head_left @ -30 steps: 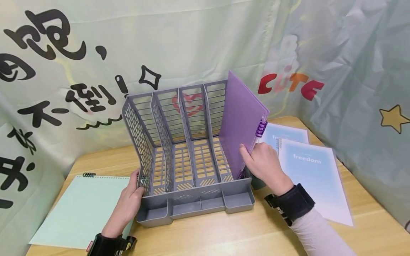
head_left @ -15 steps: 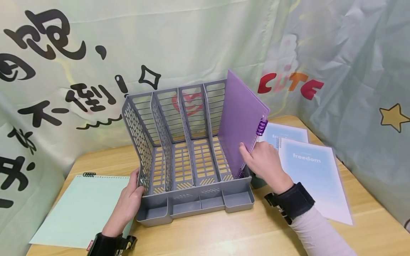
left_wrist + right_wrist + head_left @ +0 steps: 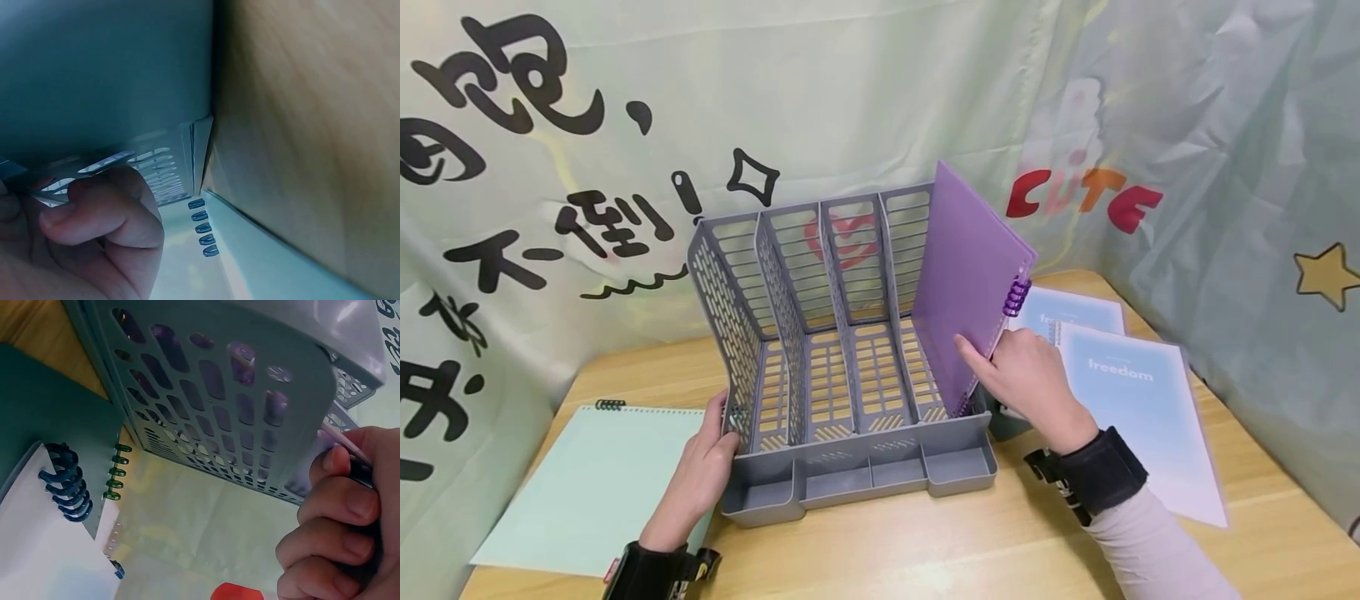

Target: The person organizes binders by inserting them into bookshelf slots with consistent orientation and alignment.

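A pale wood-grain bench (image 3: pixel 910 542) carries a grey slotted plastic file rack (image 3: pixel 861 457) at its centre. A mint-green spiral notebook (image 3: pixel 602 487) lies flat at eight o'clock; near three o'clock, a blue-and-white notebook lettered "freedom" (image 3: pixel 1138 425) overlaps a matching blue-and-white one (image 3: pixel 1086 312). A dark-green spiral notebook (image 3: pixel 62 403) shows at four o'clock.

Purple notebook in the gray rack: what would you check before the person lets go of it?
1. Purple notebook inside the rightmost slot of the gray rack: ok, purple shows through the side wall's holes.
2. Notebook on edge rather than flat: ok.
3. Right hand holding it: ok, at its front edge, thumb on the purple face.
4. Left hand holding the rack: ok, gripping the left wall.
5. Bottom edge resting fully on the slot floor: cannot tell, largely hidden.
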Motion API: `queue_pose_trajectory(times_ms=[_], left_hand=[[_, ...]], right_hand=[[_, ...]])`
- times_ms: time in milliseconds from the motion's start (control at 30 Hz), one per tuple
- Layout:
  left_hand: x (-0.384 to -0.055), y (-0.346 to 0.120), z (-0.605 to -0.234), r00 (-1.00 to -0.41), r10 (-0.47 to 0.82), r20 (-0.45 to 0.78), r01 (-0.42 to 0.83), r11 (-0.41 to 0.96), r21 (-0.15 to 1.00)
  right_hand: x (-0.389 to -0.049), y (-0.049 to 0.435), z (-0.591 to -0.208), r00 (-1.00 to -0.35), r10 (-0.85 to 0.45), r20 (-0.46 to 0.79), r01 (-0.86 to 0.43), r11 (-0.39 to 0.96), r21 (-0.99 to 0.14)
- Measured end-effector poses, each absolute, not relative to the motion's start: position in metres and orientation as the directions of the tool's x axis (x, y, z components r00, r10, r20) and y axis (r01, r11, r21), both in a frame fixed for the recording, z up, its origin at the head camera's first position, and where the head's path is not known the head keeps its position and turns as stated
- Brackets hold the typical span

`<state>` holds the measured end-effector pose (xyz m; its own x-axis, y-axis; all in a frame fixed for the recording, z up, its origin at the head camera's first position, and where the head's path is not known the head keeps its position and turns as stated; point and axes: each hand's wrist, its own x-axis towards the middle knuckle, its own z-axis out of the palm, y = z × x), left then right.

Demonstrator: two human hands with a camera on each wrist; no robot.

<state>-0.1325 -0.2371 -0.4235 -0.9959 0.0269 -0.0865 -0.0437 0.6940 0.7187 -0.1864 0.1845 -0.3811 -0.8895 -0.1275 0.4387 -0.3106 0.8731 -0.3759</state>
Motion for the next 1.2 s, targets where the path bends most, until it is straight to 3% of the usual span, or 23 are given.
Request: queue_pose_trajectory(times_ms=[267,567,933,1200], left_hand=[[-0.132,-0.237,-0.422,-0.995,0.009,-0.100,-0.064,0.709,0.702],[-0.132,-0.239,-0.422,-0.992,0.010,-0.123,-0.079,0.713,0.696],[-0.131,-0.240,-0.417,-0.989,0.036,-0.146,-0.073,0.732,0.678],[-0.128,-0.244,-0.414,-0.994,0.032,-0.104,-0.042,0.767,0.640]], right_hand=[[-0.184,0.186,-0.375,-0.889,-0.152,0.431,-0.325,0.874,-0.362],[-0.175,0.191,-0.358,-0.951,-0.182,0.251,-0.269,0.886,-0.377],[-0.159,0.188,-0.341,-0.956,-0.284,0.074,-0.291,0.882,-0.370],[-0.147,0.181,-0.331,-0.930,-0.344,0.128,-0.367,0.857,-0.362]])
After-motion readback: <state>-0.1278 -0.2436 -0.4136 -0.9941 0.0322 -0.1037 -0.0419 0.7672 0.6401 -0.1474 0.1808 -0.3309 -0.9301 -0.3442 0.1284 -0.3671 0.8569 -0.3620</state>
